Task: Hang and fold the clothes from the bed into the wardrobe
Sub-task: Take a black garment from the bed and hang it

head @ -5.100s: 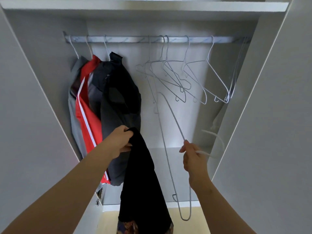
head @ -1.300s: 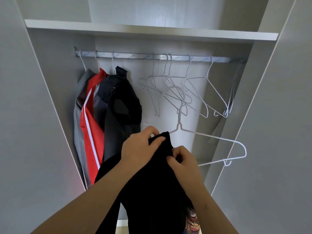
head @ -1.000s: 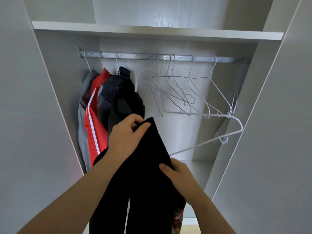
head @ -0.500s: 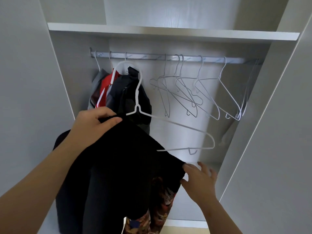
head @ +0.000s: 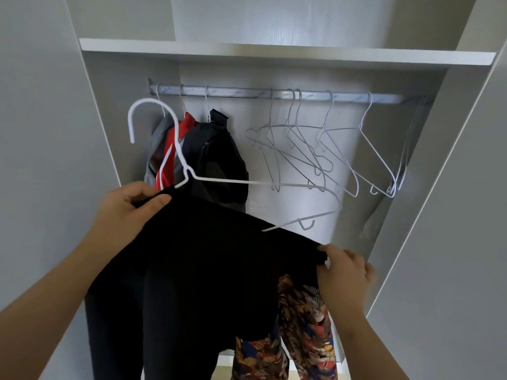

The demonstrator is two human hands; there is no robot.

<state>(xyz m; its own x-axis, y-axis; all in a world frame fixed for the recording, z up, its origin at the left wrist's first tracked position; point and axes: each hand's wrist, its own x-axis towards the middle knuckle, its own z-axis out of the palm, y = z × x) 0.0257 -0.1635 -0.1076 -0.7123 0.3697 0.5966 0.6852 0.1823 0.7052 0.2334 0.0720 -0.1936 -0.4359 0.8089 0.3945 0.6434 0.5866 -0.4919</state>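
A black garment (head: pixel 197 270) with a colourful patterned lower part (head: pixel 304 325) hangs partly threaded on a white wire hanger (head: pixel 175 149), in front of the open wardrobe. My left hand (head: pixel 129 209) grips the garment's top edge next to the hanger's neck. My right hand (head: pixel 343 267) pinches the garment's right edge below the hanger's free right arm. The hanger's hook points up and left, below the rail (head: pixel 247 93) and off it.
On the rail's left part hang a grey, red and black set of jackets (head: pixel 208 154). Several bare wire hangers (head: pixel 323 154) hang to their right. A shelf (head: pixel 274 54) runs above the rail. Wardrobe doors stand open on both sides.
The garment and hanger have risen and shifted left. My right hand, open under the hem half a second ago, now grips the garment's right edge and spreads it.
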